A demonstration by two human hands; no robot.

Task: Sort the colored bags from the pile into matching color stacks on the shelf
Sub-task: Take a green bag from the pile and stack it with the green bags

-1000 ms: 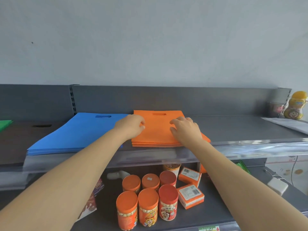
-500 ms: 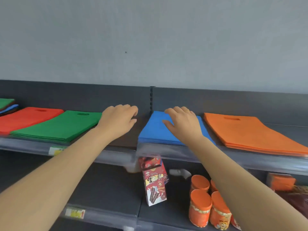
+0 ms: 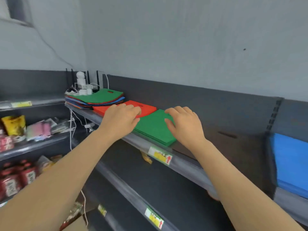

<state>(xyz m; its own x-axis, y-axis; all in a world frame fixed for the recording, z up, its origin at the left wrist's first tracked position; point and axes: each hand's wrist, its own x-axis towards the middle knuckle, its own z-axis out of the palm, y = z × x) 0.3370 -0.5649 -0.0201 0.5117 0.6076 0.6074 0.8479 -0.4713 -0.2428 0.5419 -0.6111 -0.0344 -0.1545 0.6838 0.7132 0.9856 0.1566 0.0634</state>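
Leftward both hands have slid, nearing the mixed pile (image 3: 80, 104) at the far end of the shelf (image 3: 191, 167), whose top green bag (image 3: 98, 97) is best peeled off singly by its edge; left hand (image 3: 120, 120) hovers empty, fingers loosely bent, over the red stack (image 3: 146, 108), right hand (image 3: 184, 125) equally empty above the green stack (image 3: 153, 129).

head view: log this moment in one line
left-hand grip empty over red stack | right-hand grip empty over green stack | mixed pile far left on shelf, green bag on top | blue stack right

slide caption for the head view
Mid-sort: left hand over the red stack, right hand over the green stack, mixed pile beyond
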